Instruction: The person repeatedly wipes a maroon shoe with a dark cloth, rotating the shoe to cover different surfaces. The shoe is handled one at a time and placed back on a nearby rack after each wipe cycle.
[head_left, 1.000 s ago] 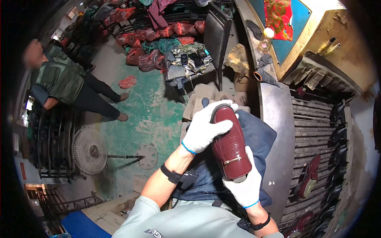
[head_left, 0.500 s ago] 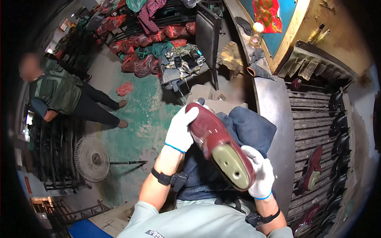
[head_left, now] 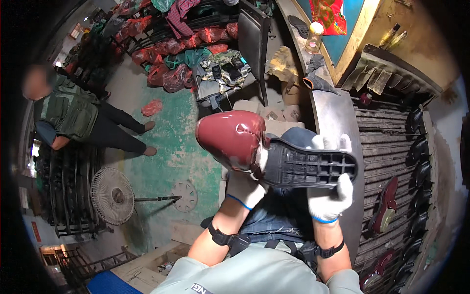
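A glossy dark red shoe (head_left: 227,137) is in my gloved left hand (head_left: 248,188), which grips it from below; most of its fingers are hidden behind it. A black shoe sole (head_left: 298,164) with a gridded underside extends to the right from the shoe. My gloved right hand (head_left: 333,196) has its thumb over the sole's right end and its fingers at the far edge. Where sole and shoe meet a pale strip shows; I cannot tell whether they are joined there. My lap in dark blue trousers lies beneath.
On the right, a metal ledge (head_left: 338,115) runs beside a slatted rack (head_left: 379,152) bearing red and black shoes. A standing fan (head_left: 113,196) and a person (head_left: 73,112) are at left. A dark chair (head_left: 253,44) and red bags (head_left: 176,78) stand farther off.
The shoe has been turned over, so the pale green inner form is out of sight and the black sole's underside shows. My left hand has moved down beneath the shoe.
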Tool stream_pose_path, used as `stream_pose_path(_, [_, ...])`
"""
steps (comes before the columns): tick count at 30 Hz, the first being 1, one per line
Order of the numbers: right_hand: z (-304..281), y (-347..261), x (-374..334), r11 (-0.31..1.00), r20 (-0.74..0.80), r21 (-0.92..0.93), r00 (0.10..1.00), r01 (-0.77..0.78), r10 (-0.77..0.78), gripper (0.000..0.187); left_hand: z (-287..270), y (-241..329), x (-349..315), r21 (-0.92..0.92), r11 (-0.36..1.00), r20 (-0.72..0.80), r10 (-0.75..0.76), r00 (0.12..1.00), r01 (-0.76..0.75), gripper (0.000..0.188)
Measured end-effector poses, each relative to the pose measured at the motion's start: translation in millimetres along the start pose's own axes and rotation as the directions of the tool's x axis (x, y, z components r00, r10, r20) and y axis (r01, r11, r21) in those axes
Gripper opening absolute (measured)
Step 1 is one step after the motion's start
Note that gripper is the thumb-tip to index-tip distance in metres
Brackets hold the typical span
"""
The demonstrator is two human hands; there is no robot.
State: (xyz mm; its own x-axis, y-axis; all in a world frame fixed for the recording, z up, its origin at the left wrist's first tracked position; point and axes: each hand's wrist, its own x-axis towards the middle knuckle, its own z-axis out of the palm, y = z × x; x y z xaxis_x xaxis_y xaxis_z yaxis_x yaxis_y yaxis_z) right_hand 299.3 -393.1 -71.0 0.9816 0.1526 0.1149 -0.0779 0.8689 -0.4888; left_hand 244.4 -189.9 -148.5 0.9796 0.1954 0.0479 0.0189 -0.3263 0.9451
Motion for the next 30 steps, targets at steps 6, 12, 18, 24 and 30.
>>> stream_pose_path(6, [-6,3,21,0.963,0.065,-0.267,0.996,-0.046,0.065,0.064,42,-45,-35,0.829,0.558,-0.103,0.075,0.992,0.044,0.045])
stream_pose_path(12, [-45,3,22,0.943,0.087,-0.319,0.988,-0.092,0.126,0.077,-1,5,11,-0.319,0.945,-0.545,-0.118,0.830,-0.075,0.062])
stream_pose_path(18, [-44,4,40,0.968,0.085,-0.164,0.974,-0.192,0.208,0.073,-19,34,61,-0.193,0.980,-0.489,-0.050,0.871,-0.052,0.085])
stream_pose_path(24, [-93,-23,47,0.983,-0.005,-0.015,0.983,-0.183,0.183,0.066,-23,12,73,-0.276,0.958,-0.593,-0.107,0.798,-0.077,0.063])
stream_pose_path(30, [-102,-25,58,0.977,0.007,0.061,0.979,-0.206,0.206,0.068,-16,22,75,-0.272,0.960,-0.630,-0.131,0.765,-0.060,0.055])
